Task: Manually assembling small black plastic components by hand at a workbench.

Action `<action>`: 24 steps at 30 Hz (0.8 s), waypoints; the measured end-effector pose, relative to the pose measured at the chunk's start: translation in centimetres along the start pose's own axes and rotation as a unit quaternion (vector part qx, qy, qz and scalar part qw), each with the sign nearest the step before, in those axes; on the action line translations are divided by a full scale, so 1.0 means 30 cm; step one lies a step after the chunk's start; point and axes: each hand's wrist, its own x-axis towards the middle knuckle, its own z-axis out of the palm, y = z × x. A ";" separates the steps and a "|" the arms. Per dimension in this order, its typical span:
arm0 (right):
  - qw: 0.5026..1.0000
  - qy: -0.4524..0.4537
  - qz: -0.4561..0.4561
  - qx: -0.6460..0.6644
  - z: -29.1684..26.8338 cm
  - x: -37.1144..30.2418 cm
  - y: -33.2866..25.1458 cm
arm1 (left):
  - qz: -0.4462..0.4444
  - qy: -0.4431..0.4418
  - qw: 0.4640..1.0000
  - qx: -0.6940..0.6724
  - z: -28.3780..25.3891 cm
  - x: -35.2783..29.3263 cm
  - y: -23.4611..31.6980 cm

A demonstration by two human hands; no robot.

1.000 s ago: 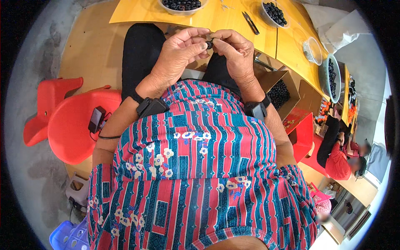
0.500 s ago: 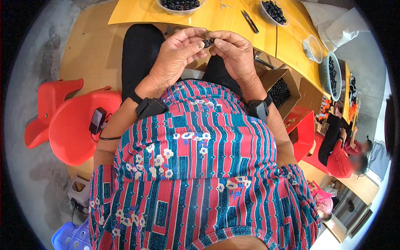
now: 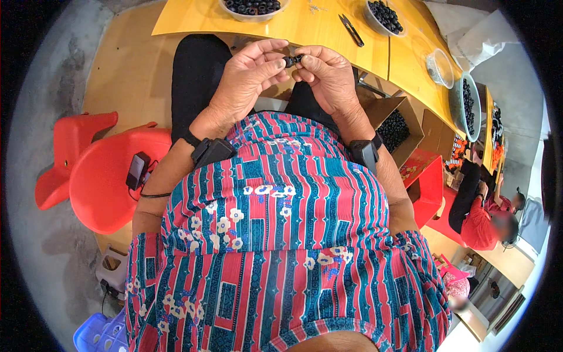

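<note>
A small black part (image 3: 291, 60) is pinched between the fingertips of both hands, above my lap and just below the yellow table's (image 3: 305, 29) near edge. My left hand (image 3: 246, 82) grips it from the left and my right hand (image 3: 325, 73) from the right. Each wrist carries a black band with a small device. On the table ahead stand a bowl of small black pieces (image 3: 252, 7), a second such bowl (image 3: 384, 14) and black snips (image 3: 352, 29).
A red plastic chair (image 3: 111, 176) with a small black device on it stands at my left. An open cardboard box of black pieces (image 3: 393, 126) sits at my right knee. Further right, another person in red (image 3: 484, 214) sits by the table's long bowl (image 3: 469, 105).
Both hands have kept together around the small black part, with only slight shifts of the fingers. Nothing else has moved.
</note>
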 end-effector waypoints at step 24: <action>0.992 0.018 -0.051 -0.116 0.013 -0.015 0.022 | 0.005 -0.001 1.000 0.019 -0.008 -0.026 -0.012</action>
